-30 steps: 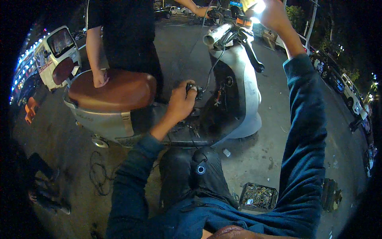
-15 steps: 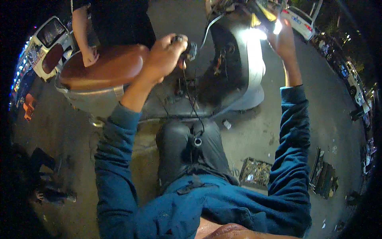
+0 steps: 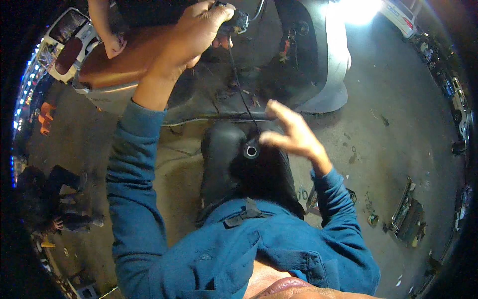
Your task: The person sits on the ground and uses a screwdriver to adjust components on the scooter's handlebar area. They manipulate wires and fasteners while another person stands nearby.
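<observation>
Right hand (image 3: pixel 296 137) has dropped near the black cable (image 3: pixel 240 89) slanting down rightward.

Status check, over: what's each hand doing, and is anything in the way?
Left hand gripping black part, black cord hanging below it. Right hand open, apparently empty. Possibly in the way: that cord. Another person's fist by brown seat.

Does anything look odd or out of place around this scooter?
Yes: a dark, ring-ended part sits over the person's thighs, with a thin cable running up toward the black part in the left hand. Both parts look detached, so the scooter seems partly taken apart.
</observation>
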{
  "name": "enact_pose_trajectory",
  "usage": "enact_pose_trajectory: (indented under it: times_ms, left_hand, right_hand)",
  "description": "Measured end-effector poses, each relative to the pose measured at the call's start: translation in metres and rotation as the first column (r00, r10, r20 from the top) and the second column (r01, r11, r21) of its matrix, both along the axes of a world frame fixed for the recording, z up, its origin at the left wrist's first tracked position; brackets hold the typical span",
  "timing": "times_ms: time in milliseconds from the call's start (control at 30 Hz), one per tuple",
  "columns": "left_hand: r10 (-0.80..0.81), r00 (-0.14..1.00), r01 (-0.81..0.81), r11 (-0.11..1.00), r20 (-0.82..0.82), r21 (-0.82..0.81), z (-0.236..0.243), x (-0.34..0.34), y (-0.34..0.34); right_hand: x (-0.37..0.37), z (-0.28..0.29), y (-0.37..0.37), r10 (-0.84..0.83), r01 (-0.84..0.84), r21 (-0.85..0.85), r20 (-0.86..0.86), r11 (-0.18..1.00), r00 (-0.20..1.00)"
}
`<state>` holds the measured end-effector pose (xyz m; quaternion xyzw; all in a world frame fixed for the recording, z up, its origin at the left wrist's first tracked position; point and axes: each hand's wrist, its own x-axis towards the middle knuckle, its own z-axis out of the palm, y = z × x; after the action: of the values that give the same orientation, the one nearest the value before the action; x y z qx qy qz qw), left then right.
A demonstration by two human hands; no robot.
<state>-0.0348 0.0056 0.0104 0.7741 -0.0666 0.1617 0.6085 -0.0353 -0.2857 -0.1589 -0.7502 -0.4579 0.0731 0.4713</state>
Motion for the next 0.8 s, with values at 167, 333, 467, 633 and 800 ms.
enact_pose_trajectory:
  times_ms: [167, 333, 467, 633, 800]
  left_hand:
    - [-0.014, 0.999, 0.012, 0.999, -0.035, -0.053, 0.007, -0.005, -0.002]
    - [-0.036, 0.997, 0.032, 0.998, -0.075, -0.055, 0.018, -0.009, -0.005]
    - [-0.012, 0.997, 0.008, 0.999, -0.079, -0.049, 0.048, -0.012, 0.002]
    - [-0.044, 0.993, 0.065, 0.980, -0.113, 0.186, 0.130, -0.014, 0.021]
    - [-0.003, 0.984, 0.073, 0.920, -0.180, 0.385, 0.184, -0.011, 0.010]
  right_hand:
    - [-0.040, -0.061, 0.030, 0.107, -0.120, -0.108, -0.111, 0.987, 0.988]
    - [-0.061, -0.077, 0.048, 0.080, -0.091, -0.058, -0.163, 0.994, 0.983]
    - [-0.068, -0.054, 0.057, 0.094, -0.057, 0.196, -0.183, 0.979, 0.979]
    - [-0.076, 0.004, 0.073, 0.215, -0.191, 0.399, -0.016, 0.897, 0.976]
    - [-0.083, 0.041, 0.089, 0.288, -0.283, 0.423, 0.055, 0.861, 0.956]
